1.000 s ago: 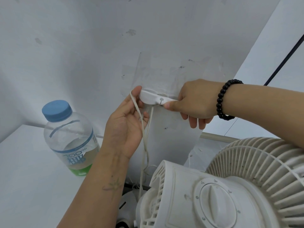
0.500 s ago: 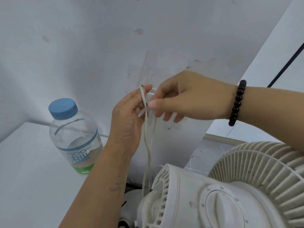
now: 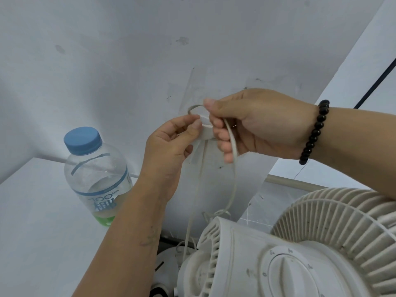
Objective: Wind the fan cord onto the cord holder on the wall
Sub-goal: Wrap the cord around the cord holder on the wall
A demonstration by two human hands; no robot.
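- A clear plastic bottle (image 3: 97, 179) with a blue screw cap (image 3: 83, 139) stands upright on the white worktop (image 3: 32, 232), close to the wall; a little liquid sits in its bottom, and its label has a green band at the base.
- The pale wall (image 3: 107, 71) behind carries scattered dark scuffs and marks.
- A bracelet of black beads (image 3: 315, 131) circles a wrist at the right.
- A thin dark line (image 3: 377, 84) runs diagonally across the white panel at the far right.
- A pale tube (image 3: 295, 183) lies along the foot of that panel.
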